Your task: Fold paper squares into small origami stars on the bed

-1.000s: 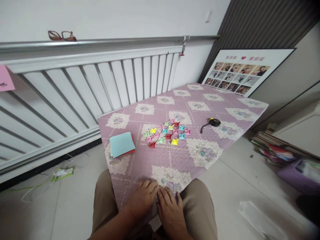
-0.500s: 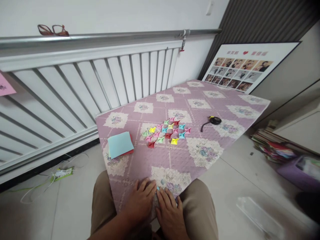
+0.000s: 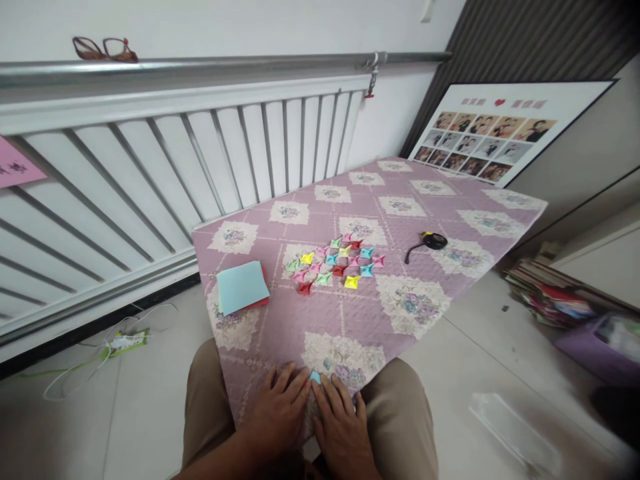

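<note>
Near the front corner of the table, a small piece of folded light blue paper point(image 3: 315, 377) lies between my two hands, mostly covered by fingers. My left hand point(image 3: 280, 403) rests flat with its fingertips at the paper's left side. Against its right side, my right hand point(image 3: 339, 413) presses its outstretched fingers down on the cloth. Further up the table stand several small folded paper stars point(image 3: 331, 260) in pink, red, yellow, green and blue, grouped in slanted rows. A stack of paper sheets point(image 3: 243, 288), light blue on top with red showing beneath, lies to the left.
A floral purple tablecloth point(image 3: 280, 327) covers the table. A black tape measure point(image 3: 435, 241) with a strap lies at the right. Behind is a white radiator point(image 3: 240, 160) with glasses point(image 3: 105, 49) on its pipe. A photo board point(image 3: 500, 133) leans at the far end.
My fingers have shifted slightly apart, so more of the blue paper shows between them. The view has moved a little; the stars, stack and tape measure stay in place.
</note>
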Tool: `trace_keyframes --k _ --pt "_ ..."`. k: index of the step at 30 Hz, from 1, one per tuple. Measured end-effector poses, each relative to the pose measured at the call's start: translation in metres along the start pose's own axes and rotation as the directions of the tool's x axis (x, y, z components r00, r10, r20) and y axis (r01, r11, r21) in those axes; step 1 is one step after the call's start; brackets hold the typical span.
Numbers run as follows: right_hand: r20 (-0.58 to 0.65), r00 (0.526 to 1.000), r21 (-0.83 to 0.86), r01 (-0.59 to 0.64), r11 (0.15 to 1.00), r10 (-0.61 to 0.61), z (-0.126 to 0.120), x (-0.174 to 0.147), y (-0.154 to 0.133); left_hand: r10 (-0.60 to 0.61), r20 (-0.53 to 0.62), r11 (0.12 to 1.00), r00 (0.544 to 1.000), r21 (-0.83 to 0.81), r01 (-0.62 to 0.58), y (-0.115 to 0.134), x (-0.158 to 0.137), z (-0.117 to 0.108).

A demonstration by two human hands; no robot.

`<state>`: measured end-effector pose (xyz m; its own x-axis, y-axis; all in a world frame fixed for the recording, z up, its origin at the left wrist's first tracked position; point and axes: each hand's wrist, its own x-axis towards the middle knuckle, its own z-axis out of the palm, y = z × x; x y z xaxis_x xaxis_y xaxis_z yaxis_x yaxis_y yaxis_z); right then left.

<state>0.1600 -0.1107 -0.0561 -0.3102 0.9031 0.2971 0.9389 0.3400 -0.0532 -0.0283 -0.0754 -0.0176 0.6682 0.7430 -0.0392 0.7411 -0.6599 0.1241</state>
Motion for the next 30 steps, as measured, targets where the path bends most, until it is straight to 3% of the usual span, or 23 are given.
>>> trace_keyframes --k 8,15,21,30 --pt "0.014 0.999 0.006 -0.046 0.999 0.046 0.0 -0.006 -0.001 -0.018 -0.046 0.999 0.999 -0.037 0.016 -0.002 -0.002 0.003" --pt "0.071 0.989 0.164 -0.138 0.977 0.128 -0.022 0.022 0.012 -0.037 -0.1 0.994 0.994 -0.109 0.026 -0.005 -0.003 0.003" --pt "0.132 0.982 0.256 -0.168 0.952 0.138 -0.034 0.048 0.014 -0.182 -0.124 0.939 0.975 -0.316 0.136 -0.002 0.0 0.003" --pt "0.128 0.977 0.314 -0.203 0.928 0.17 -0.039 0.048 0.007 -0.384 -0.119 0.8 0.916 -0.537 0.266 0.01 0.014 -0.012"
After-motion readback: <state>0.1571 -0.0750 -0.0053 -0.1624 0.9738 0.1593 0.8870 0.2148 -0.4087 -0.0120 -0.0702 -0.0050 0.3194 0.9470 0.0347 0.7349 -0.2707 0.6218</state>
